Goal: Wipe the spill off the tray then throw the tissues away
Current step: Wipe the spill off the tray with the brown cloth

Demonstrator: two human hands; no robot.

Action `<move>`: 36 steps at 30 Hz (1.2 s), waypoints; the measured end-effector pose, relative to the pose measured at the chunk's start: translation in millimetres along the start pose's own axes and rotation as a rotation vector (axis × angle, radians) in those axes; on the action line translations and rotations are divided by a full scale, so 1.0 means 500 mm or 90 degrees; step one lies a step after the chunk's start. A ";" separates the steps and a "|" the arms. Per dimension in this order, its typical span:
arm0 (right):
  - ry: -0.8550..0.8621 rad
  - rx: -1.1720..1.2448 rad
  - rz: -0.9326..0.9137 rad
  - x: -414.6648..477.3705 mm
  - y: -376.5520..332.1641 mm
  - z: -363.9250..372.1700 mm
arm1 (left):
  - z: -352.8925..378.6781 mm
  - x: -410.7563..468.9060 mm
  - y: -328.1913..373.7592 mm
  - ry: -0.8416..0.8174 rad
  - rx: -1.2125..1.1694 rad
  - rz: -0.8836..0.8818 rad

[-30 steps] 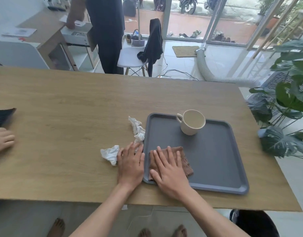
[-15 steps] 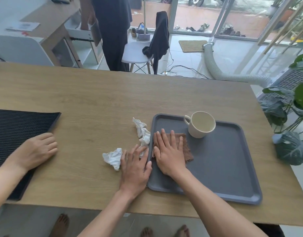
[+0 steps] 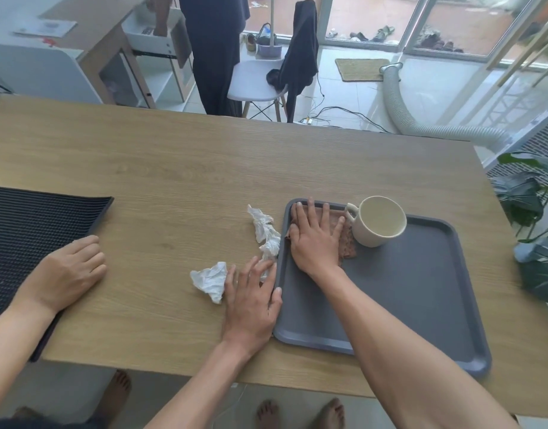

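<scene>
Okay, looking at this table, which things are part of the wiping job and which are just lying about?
Part of the job:
grey tray
brown tissue under the right hand
crumpled white tissues beside the tray
left hand steadying the tray's edge

Just lying about:
cream mug
black ribbed mat
another person's hand
potted plant

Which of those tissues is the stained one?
The brownish tissue pressed flat under the right hand on the tray, beside the mug. The two crumpled tissues on the table are white.
</scene>
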State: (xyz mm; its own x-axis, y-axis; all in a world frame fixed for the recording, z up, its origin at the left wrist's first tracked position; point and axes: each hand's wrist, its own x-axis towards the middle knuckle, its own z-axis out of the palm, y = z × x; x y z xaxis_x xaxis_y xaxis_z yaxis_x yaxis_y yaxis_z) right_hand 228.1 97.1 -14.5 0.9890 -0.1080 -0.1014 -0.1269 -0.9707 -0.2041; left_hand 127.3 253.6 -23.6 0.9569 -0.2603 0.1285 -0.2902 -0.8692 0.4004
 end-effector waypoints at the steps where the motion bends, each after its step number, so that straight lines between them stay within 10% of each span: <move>1: -0.006 0.006 -0.013 -0.006 0.004 -0.003 | 0.001 0.001 0.001 -0.001 0.004 0.000; 22: -0.132 0.220 -0.303 -0.305 0.097 -0.034 | 0.002 0.005 0.011 0.031 -0.001 -0.037; 36: -0.118 0.231 -0.163 -0.406 0.367 -0.103 | 0.000 0.004 0.007 0.040 -0.006 -0.023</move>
State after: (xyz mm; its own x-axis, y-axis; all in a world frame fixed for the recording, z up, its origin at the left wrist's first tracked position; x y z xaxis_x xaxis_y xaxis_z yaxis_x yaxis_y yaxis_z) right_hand 8.2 -69.9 18.7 0.9657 0.1974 -0.1684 0.0684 -0.8196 -0.5688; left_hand 128.2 250.1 -22.2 0.9643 -0.2022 0.1710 -0.2565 -0.8735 0.4137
